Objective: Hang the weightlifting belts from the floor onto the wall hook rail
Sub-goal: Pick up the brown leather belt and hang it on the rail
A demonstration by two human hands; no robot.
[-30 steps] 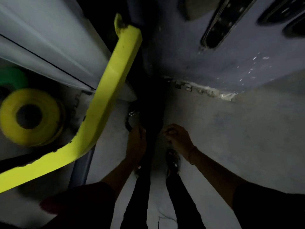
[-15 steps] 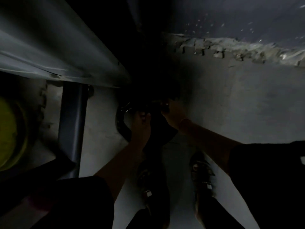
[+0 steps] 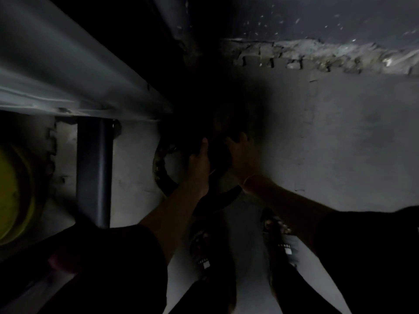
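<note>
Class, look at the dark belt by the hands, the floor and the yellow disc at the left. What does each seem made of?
The belt: probably leather or stiff synthetic; black, matte, holds a curve; too dark to be sure. The floor: likely rubber or foam tiles; grey, matte, jigsaw-edged seams. The yellow disc: perhaps a rubber-coated weight plate; dull, even colour, blurred.

On my feed, a black curved leather belt (image 3: 165, 184) lies against the pale grey concrete floor (image 3: 340, 143). The round rubber weight plate (image 3: 13, 196) is yellow, and the upright steel post (image 3: 94, 168) is dark blue-grey. The dark blue painted wall (image 3: 317, 21) is flecked white. The black strapped sandals (image 3: 205, 265) carry small white square tags.
</note>
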